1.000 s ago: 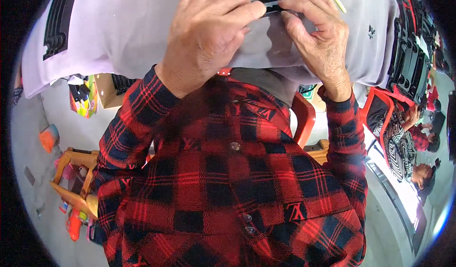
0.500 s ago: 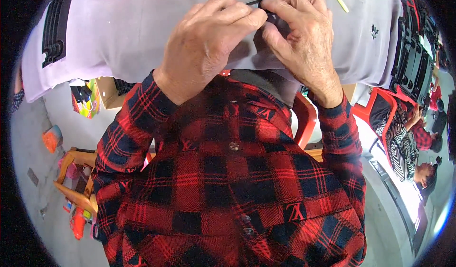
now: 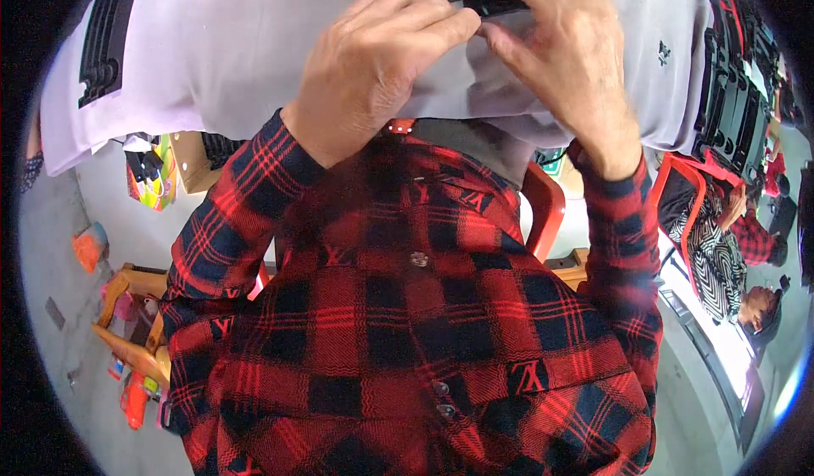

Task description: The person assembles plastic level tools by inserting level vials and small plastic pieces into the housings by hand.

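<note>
My left hand and my right hand meet at the top of the head view over a pale grey cloth-covered table. Both pinch a thin black strip-shaped part, the left at its near end and the right over its far end. Most of the strip is hidden under my right fingers. My forearms in red and black checked sleeves rise from my shirt below.
A stack of black parts lies on the table at the left, another stack at the right. A red chair back is behind me. A wooden stool stands lower left. Another seated person is at the right.
Both hands have moved up and slightly right with the black strip, and my right fingers now cover more of it.
</note>
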A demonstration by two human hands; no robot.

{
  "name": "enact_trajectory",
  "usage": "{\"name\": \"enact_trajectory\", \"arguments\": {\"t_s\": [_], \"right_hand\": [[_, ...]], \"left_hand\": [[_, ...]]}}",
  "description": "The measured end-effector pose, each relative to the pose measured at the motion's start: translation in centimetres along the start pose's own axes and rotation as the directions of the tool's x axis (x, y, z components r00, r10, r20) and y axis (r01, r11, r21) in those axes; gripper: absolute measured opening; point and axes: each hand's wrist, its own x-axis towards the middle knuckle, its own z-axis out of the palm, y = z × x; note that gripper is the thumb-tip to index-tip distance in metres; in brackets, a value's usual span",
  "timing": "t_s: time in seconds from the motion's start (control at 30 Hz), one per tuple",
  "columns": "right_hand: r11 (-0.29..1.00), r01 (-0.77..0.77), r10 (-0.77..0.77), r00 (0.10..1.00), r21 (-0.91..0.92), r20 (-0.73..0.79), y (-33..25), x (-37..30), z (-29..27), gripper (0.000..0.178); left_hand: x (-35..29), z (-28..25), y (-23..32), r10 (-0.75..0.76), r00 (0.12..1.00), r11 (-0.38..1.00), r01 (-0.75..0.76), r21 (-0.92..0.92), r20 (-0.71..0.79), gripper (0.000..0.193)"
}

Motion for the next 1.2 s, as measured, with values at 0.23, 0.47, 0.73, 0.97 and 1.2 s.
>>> {"name": "enact_trajectory", "arguments": {"t_s": [0.23, 0.47, 0.73, 0.97, 1.2], "right_hand": [[0.984, 0.149, -0.125, 0.970, -0.102, 0.210, 1.5, 0.8, 0.1, 0.035], [0.980, -0.135, 0.119, 0.987, 0.147, 0.112, 0.4, -2.3, 0.7, 0.026], [0.897, -0.344, 0.383, 0.918, 0.276, -0.100, -1.7, -6.2, 3.3, 0.032], [0.782, -0.370, 0.534, 0.813, 0.502, -0.233, -3.9, -6.8, 5.8, 0.035], [0.763, -0.340, 0.535, 0.809, 0.549, -0.242, -4.9, -6.6, 6.2, 0.046]], "left_hand": [[0.7, -0.8, -0.3, 0.099, 0.995, 0.992, -0.101, 0.074, 0.029, 0.026], [2.1, 1.7, -1.9, 0.289, 0.557, 0.866, -0.499, -0.036, -0.778, 0.024], [-2.0, -0.8, 3.1, -0.212, 0.940, 0.976, 0.217, -0.010, -0.266, 0.025], [0.5, 2.1, 5.8, -0.518, 0.851, 0.701, 0.361, -0.615, -0.091, 0.032], [3.4, -0.1, 5.4, -0.625, 0.695, 0.316, 0.641, -0.699, 0.355, 0.051]]}}
